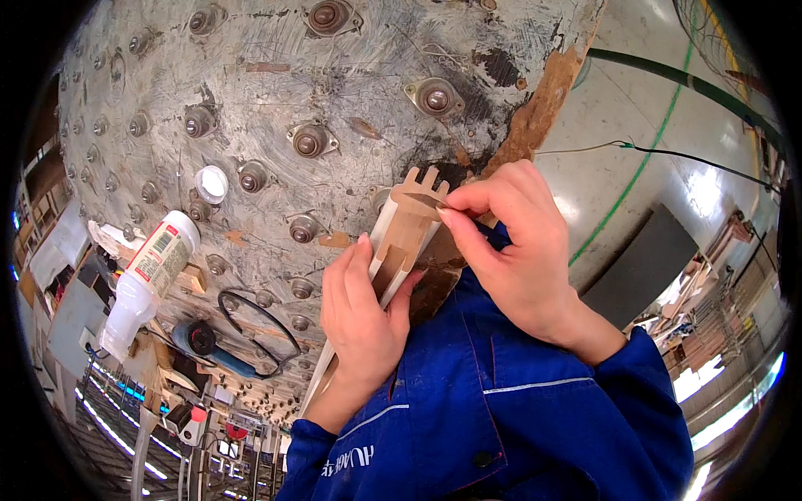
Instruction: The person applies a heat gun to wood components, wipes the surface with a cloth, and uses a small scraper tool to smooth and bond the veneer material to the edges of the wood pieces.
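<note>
My left hand is closed round a long wooden piece with pale sides, a groove along its face and several prongs at its far end. The fingers lie on one side and the thumb on the other. The piece slants from the lower left up over the table edge, close to my body. My right hand pinches thumb and forefinger together beside the pronged end. A thin dark curved line shows on the wood by those fingertips, but what they hold is too small to make out.
The worn grey table is studded with metal ball rollers; its right edge is chipped. At the left are a white bottle with a red label, a white round lid and a blue corded power tool. A dark panel stands beyond the right edge.
</note>
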